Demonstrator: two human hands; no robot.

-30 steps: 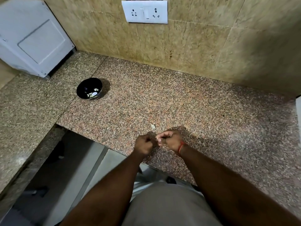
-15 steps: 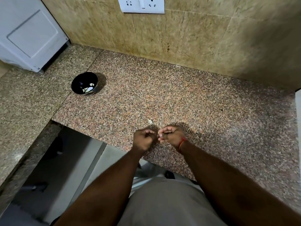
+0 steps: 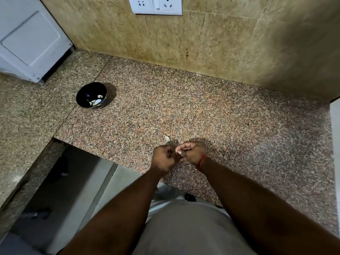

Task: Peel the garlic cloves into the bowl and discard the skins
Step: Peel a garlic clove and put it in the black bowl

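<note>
My left hand (image 3: 163,158) and my right hand (image 3: 191,153) meet over the front edge of the granite counter (image 3: 202,111), both with curled fingers. Between their fingertips they pinch a small pale garlic clove (image 3: 178,151), mostly hidden by the fingers. A loose scrap of garlic skin (image 3: 167,138) lies on the counter just beyond my hands. A black bowl (image 3: 86,92) stands far to the left on the counter, with several pale peeled cloves (image 3: 95,102) inside.
A white appliance (image 3: 31,39) stands at the back left corner. A white socket plate (image 3: 156,5) is on the tiled wall. A white object's edge (image 3: 335,144) shows at the far right. The counter's front edge drops to the floor at lower left.
My hands have stayed together on the clove with only small finger movement. The camera has shifted slightly, so the bowl and socket sit a little differently in view.
</note>
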